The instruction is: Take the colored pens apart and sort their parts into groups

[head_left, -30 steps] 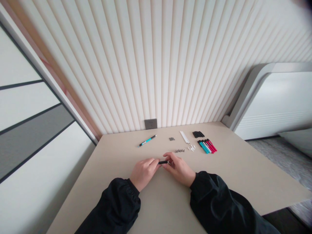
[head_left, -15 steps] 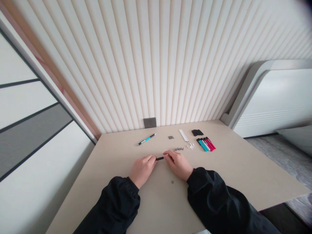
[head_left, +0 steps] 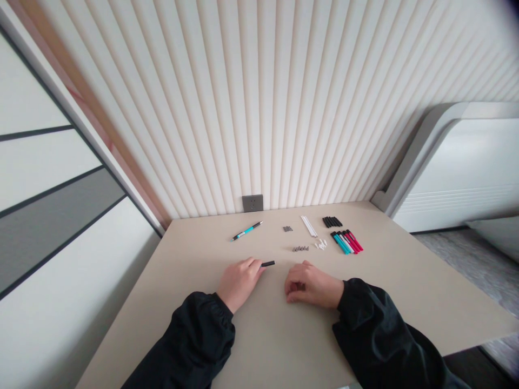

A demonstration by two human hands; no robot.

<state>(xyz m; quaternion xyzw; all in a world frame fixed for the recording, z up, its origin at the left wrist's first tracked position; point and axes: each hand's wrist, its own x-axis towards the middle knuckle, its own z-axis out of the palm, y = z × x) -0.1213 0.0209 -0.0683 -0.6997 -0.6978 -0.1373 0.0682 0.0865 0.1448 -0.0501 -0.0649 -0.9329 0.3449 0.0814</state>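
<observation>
My left hand is closed around one end of a short black pen grip, whose free end, with a pale tip, points right. To the right of it, my right hand rests low over the tabletop with curled fingers. Its thumb and fingertips come together at the spot where a small grey piece lay, and whatever they pinch is hidden. Beyond the hands lie a row of small metal pen tips and a little cluster of white plastic pieces.
An assembled blue-and-black pen lies toward the back of the table. Small dark springs, white refill tubes, several black grips and coloured pen barrels are grouped at back right. A wall socket is behind.
My right hand has left the pen grip and moved right and toward me, onto the small grey piece, which no longer shows. My left hand still holds the grip. The view shifted slightly.
</observation>
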